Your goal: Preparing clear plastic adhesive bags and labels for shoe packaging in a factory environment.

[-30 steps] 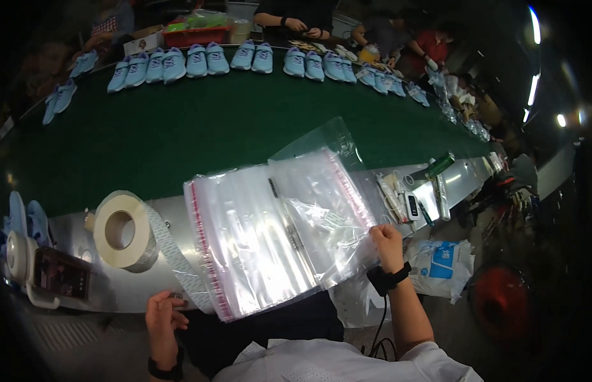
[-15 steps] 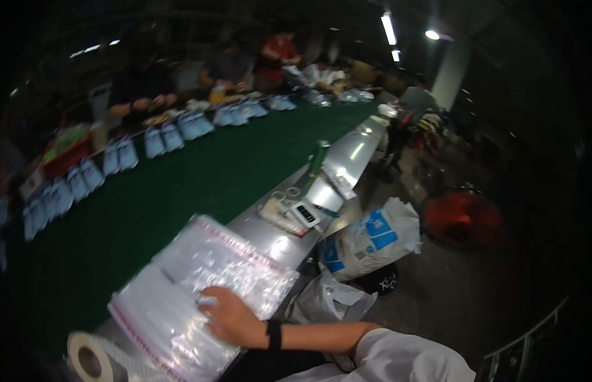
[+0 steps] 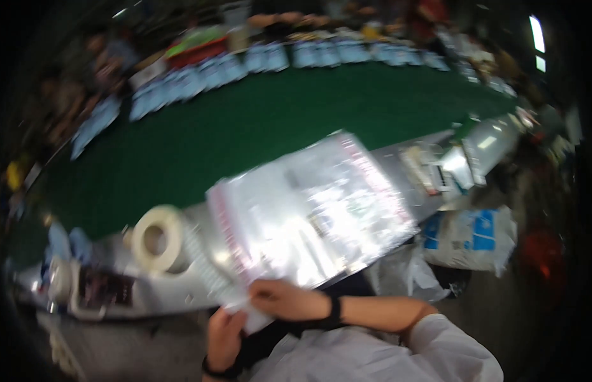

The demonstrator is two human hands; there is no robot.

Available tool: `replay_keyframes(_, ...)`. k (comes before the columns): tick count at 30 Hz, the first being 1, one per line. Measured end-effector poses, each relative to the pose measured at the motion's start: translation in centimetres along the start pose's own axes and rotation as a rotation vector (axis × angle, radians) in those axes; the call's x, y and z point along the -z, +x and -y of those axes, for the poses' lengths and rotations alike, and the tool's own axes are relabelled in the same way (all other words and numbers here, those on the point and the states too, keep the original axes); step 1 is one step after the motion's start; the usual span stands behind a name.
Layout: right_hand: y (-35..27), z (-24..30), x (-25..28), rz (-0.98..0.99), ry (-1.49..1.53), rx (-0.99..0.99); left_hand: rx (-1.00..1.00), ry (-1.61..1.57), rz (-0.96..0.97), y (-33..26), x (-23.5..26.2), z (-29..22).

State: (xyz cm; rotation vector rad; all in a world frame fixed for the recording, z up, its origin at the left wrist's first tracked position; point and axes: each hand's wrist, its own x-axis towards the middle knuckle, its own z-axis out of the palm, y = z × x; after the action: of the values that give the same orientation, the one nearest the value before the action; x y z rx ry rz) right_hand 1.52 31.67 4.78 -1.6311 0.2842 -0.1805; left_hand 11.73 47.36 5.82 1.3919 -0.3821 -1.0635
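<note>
Low at the front, my left hand (image 3: 224,334) has its thumb and fingers closed on a whitish strip (image 3: 252,319), which looks like the loose end from a roll of labels (image 3: 157,240). My right hand (image 3: 286,300) is just right of it, fingers curled in by the strip and over the near edge of a stack of clear plastic bags (image 3: 302,216). Blur hides what its fingertips hold. The bags lie flat, with pinkish-red bands along two sides. The roll stands left of them, its backing trailing toward my hands.
Pale blue shoes (image 3: 175,86) line the far side of the green belt (image 3: 264,127). People's hands work behind them. A red basket (image 3: 197,53) stands there too. A dark-screened device (image 3: 105,290) sits left on the metal ledge. A white-and-blue sack (image 3: 467,239) is at right.
The view has swung left. My right hand has left the middle of the bag stack for its near edge, and my left hand has come into view beside it.
</note>
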Motion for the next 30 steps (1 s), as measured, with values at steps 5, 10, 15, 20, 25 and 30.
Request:
replay_keyframes(5, -2.3, 1.0, 2.2, 0.029, 0.148, -0.296, 0.017, 0.077, 0.209, 3.9, 1.2, 1.3)
replay_keyframes(10, -4.2, -0.2, 3.0, 0.042, 0.159, -0.343, -0.045, -0.408, -0.260, 6.4, 4.6, 0.0)
replay_keyframes(15, -4.2, 1.0, 4.5, 0.205, -0.038, -0.307, -0.120, -0.315, -0.364, 7.4, 7.8, 0.4)
replay_keyframes(20, -3.2, 1.7, 3.4, 0.246, -0.124, -0.136, -0.492, 0.359, -0.360, 0.2, 2.2, 0.3)
replay_keyframes(25, -1.8, 1.5, 1.6, 0.175, -0.211, -0.010, -0.644, 0.892, -0.139, -1.5, -1.6, 0.6)
replay_keyframes(30, -1.2, 0.4, 0.3, 0.017, -0.531, 0.328, -0.209, 0.153, -0.015, -1.6, -1.7, 2.1)
